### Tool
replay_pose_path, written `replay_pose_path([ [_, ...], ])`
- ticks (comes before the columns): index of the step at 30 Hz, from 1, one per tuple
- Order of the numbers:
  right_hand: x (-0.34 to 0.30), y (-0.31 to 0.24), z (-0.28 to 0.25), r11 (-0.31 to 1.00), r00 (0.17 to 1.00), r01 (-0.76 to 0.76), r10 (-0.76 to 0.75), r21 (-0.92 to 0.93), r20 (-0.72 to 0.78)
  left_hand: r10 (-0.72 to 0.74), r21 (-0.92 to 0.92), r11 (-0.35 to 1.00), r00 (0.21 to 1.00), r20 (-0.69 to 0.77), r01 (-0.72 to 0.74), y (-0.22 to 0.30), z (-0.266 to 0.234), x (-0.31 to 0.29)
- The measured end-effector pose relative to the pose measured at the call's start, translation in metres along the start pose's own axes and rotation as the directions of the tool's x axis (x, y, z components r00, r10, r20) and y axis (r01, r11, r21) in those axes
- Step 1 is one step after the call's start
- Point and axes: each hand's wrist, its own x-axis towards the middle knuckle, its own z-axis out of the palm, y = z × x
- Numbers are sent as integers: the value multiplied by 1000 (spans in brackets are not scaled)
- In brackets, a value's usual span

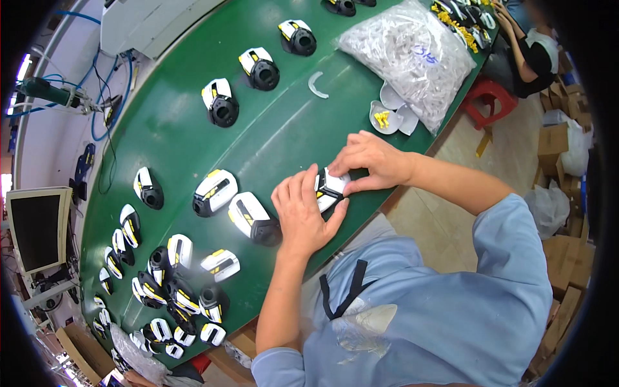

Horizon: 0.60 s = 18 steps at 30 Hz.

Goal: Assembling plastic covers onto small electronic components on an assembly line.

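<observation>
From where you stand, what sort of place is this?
Most likely an assembly workshop, perhaps in a factory: matching white-and-black pieces are spread along a long green worktable, with a bulging clear plastic bag on it, and cardboard boxes are piled off to the right.

You have two hands here, your left hand (301, 209) and your right hand (374, 161), with one shell (330, 188) between them. Two more shells sit just left of your left hand, three form a row farther up, and two are cut by the top edge. One stands alone at left, with at least four lined up below it. The lower-left pile overlaps too much for you to count exactly: over ten. You also have one curved strip (317, 85), at least three dishes (407, 120), one stool (491, 102) and one monitor (39, 229).
</observation>
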Motion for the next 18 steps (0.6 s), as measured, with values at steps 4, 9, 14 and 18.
replay_pose_path([
  [4, 2, 0, -7, 1000, 1000, -5, 6, -13, 23, -35, 41, 999, 999, 0, 35, 2, 4, 8],
  [9, -2, -1, -4, 1000, 1000, -18, 18, -19, 2, -21, 95, 995, 1000, -5, 21, 3, 3, 9],
  [14, -5, 3, -6, 1000, 999, 3, -3, -9, 41, -19, 85, 996, 999, -35, 22, 1, 4, 9],
  [18, 13, 12, -13, 998, 995, 61, -62, 15, 84, -15, 77, 997, 999, -48, 18, 0, 6, 9],
])
